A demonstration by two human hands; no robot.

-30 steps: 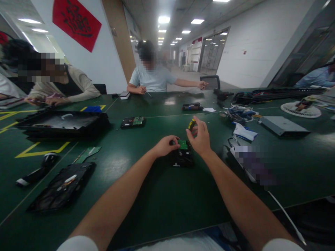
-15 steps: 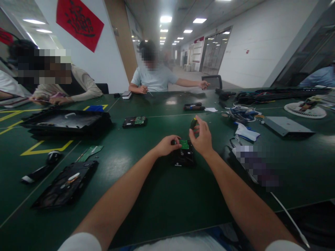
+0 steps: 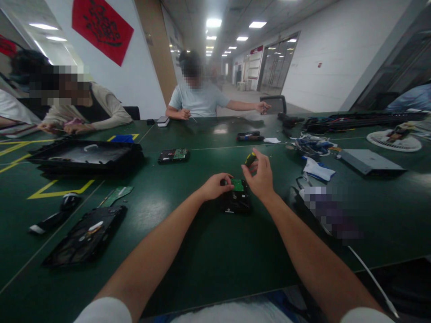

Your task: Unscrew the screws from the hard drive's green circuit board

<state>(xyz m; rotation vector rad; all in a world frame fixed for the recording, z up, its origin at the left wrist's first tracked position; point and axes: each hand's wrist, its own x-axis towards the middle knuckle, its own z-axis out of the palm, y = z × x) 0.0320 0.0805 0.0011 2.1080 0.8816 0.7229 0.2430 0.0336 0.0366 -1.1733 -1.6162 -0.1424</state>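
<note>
A: Where's the drive point(image 3: 236, 202) sitting?

B: Mid-table point(image 3: 202, 251), a bit toward the near edge, green board point(image 3: 237, 185) facing up.

A: And the hands?

B: Left hand point(image 3: 215, 186) pinches the drive's far left corner, fingers narrow. Right hand point(image 3: 261, 177) is curled round a screwdriver point(image 3: 249, 159), held upright over the board.

A: Anything else around?

B: Another drive point(image 3: 173, 155) farther left, a black tray point(image 3: 84, 157) toward the left edge.

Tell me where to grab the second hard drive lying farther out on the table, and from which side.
Take the second hard drive by its two long edges, coming straight down from above with fingers spanning its narrow width. It lies flat on the table, circuit board up, with bare tabletop all round, so both edges are free. It probably sits too low for a side approach.
</note>
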